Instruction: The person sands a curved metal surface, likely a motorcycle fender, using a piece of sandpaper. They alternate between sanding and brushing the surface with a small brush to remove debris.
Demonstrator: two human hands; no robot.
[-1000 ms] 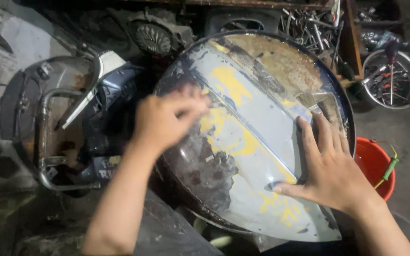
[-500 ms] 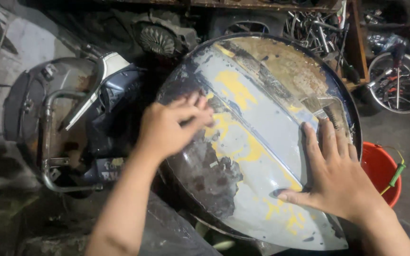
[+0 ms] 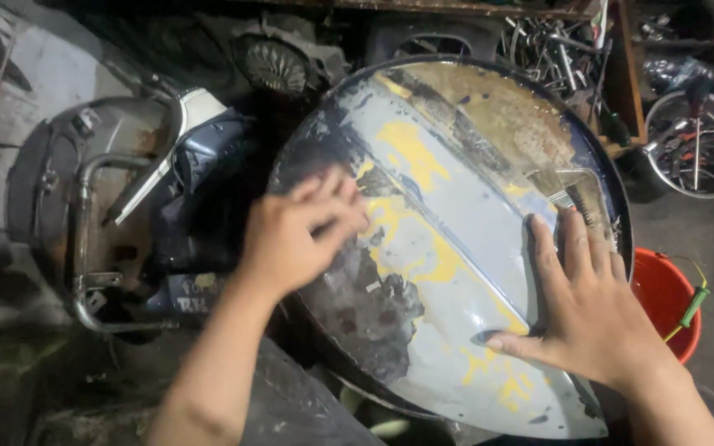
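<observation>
Panel (image 3: 456, 248) tilted at centre, scooter (image 3: 126, 215) at 9 o'clock; left hand (image 3: 295, 235) curled, fingertips rubbing (blurred, nothing visibly held); right hand (image 3: 592, 318) flat, pressing at 4 o'clock; best kept braced, strokes even along the ridge.

Panel (image 3: 456, 239) – grey w/ yellow patches; bucket (image 3: 663, 297) red.

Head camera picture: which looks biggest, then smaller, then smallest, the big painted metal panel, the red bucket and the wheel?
1. Painted metal panel, by far the largest.
2 and 3. Red bucket and wheel look about alike. The bucket is partly hidden by the right hand, and the wheel sits farther away, so I won't rank them.
</observation>
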